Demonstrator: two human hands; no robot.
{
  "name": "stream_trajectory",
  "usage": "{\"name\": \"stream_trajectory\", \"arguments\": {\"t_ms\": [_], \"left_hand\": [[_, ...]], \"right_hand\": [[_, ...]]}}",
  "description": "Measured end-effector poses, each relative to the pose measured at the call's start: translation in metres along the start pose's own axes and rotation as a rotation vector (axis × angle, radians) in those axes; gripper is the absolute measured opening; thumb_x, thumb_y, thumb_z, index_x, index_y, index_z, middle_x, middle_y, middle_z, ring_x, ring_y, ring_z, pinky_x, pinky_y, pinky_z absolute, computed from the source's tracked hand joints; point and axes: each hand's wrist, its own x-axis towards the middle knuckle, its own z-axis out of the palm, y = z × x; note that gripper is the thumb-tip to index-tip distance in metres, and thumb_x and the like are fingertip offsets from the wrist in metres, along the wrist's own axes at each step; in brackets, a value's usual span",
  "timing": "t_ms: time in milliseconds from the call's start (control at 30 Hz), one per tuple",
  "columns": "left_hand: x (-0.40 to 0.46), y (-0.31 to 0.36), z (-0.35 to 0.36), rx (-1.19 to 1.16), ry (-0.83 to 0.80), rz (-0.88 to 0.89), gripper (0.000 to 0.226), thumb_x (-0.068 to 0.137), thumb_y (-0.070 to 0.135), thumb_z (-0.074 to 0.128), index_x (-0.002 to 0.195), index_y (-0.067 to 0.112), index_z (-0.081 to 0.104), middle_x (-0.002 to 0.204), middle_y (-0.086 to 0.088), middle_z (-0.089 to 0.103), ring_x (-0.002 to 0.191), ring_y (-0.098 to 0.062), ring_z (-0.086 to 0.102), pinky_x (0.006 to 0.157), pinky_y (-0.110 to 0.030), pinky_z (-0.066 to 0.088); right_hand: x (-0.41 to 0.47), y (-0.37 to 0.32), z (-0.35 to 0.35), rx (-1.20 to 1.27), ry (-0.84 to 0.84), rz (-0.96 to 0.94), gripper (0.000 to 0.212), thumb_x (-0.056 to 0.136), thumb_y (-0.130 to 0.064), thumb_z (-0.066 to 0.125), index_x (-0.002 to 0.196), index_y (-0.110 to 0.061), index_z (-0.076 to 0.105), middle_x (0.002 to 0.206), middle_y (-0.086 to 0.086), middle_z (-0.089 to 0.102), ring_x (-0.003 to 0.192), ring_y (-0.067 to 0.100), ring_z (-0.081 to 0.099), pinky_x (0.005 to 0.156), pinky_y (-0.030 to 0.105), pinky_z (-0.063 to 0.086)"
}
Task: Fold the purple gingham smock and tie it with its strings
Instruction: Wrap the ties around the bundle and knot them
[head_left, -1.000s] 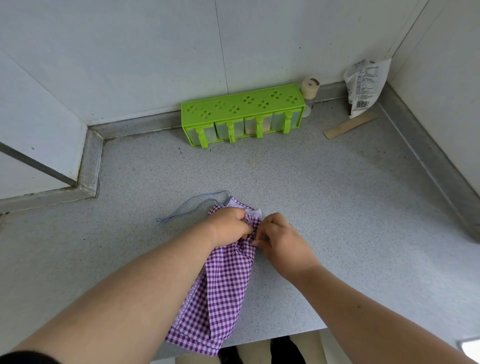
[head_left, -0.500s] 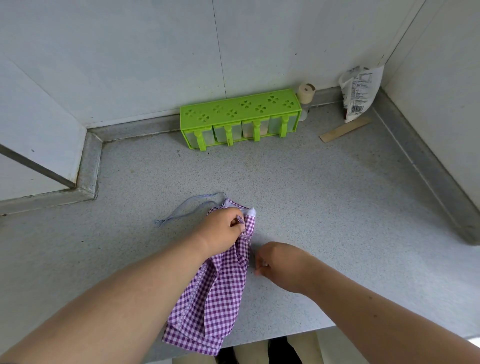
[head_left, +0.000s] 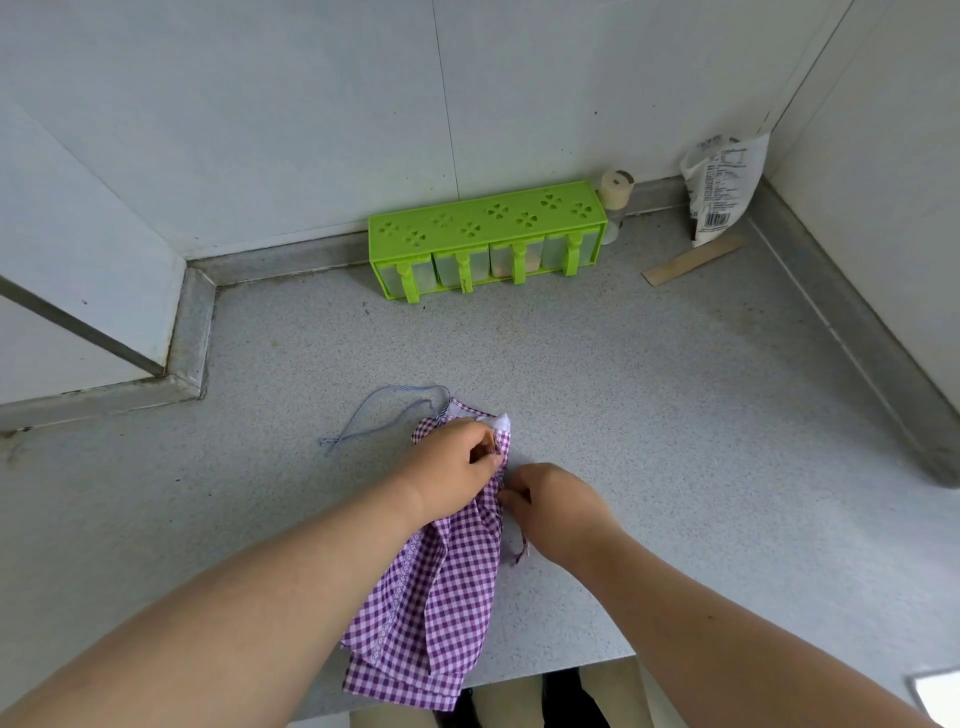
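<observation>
The purple gingham smock lies folded into a long narrow strip on the grey counter, its lower end hanging over the front edge. My left hand pinches the strip near its top. My right hand rests against the strip's right edge just below, fingers curled around a short purple string end that trails under the hand. A thin blue-grey string loops out from the top of the smock to the left and lies loose on the counter.
A green spice rack stands against the back wall with a small capped bottle beside it. A white packet leans in the right corner above a flat wooden stick. The counter's front edge is near my body.
My right hand left the top of the smock, swung down and right, then came back to the strip's right edge, where a string end now shows. The left hand kept its pinch.
</observation>
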Motion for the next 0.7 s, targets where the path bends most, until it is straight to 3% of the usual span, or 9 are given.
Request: {"name": "stream_trajectory", "arguments": {"t_ms": [100, 267, 433, 533, 633, 700], "left_hand": [[0.001, -0.002, 0.002, -0.002, 0.047, -0.02, 0.017, 0.106, 0.031, 0.058, 0.093, 0.02, 0.059, 0.085, 0.003, 0.064, 0.074, -0.014, 0.06, 0.069, -0.034, 0.049], [0.004, 0.001, 0.004, -0.026, 0.13, -0.043, 0.013, 0.106, 0.028, 0.057, 0.099, 0.017, 0.058, 0.087, 0.002, 0.065, 0.079, -0.019, 0.064, 0.072, -0.036, 0.052], [0.0, 0.0, 0.008, -0.145, 0.02, -0.044, 0.013, 0.107, 0.03, 0.057, 0.103, 0.019, 0.062, 0.099, 0.009, 0.072, 0.093, -0.009, 0.067, 0.084, -0.031, 0.052], [0.0, -0.003, 0.007, -0.273, -0.051, -0.032, 0.009, 0.106, 0.025, 0.06, 0.101, 0.023, 0.067, 0.1, 0.016, 0.077, 0.096, 0.005, 0.068, 0.093, -0.025, 0.049], [0.001, -0.008, 0.001, -0.271, -0.064, -0.035, 0.007, 0.103, 0.026, 0.065, 0.098, 0.028, 0.068, 0.097, 0.016, 0.078, 0.093, 0.005, 0.069, 0.089, -0.022, 0.05], [0.001, -0.009, 0.0, -0.255, -0.061, -0.033, 0.008, 0.102, 0.026, 0.068, 0.095, 0.03, 0.069, 0.094, 0.015, 0.075, 0.088, 0.004, 0.068, 0.082, -0.021, 0.048]], "right_hand": [[-0.003, 0.002, 0.001, 0.016, 0.02, -0.02, 0.019, 0.105, -0.038, 0.05, 0.093, -0.034, 0.064, 0.086, -0.012, 0.065, 0.078, 0.008, 0.061, 0.066, 0.023, 0.045], [-0.009, 0.004, 0.004, -0.019, 0.005, -0.091, 0.02, 0.105, -0.029, 0.053, 0.107, -0.031, 0.073, 0.093, -0.012, 0.07, 0.08, 0.009, 0.063, 0.069, 0.02, 0.042], [-0.012, 0.008, -0.001, -0.037, -0.072, -0.094, 0.02, 0.104, -0.029, 0.052, 0.108, -0.03, 0.072, 0.096, -0.009, 0.071, 0.086, 0.012, 0.064, 0.077, 0.025, 0.045], [-0.014, 0.01, -0.009, 0.187, -0.139, 0.018, 0.022, 0.107, -0.032, 0.049, 0.111, -0.034, 0.07, 0.103, -0.012, 0.069, 0.09, 0.007, 0.061, 0.079, 0.025, 0.044], [-0.012, 0.014, -0.019, 0.62, -0.093, 0.272, 0.028, 0.109, -0.036, 0.048, 0.097, -0.025, 0.071, 0.087, -0.005, 0.065, 0.078, 0.012, 0.056, 0.074, 0.028, 0.043], [-0.009, 0.015, -0.021, 0.741, -0.043, 0.342, 0.033, 0.109, -0.036, 0.05, 0.097, -0.018, 0.075, 0.077, -0.002, 0.061, 0.071, 0.013, 0.052, 0.07, 0.027, 0.042]]}}
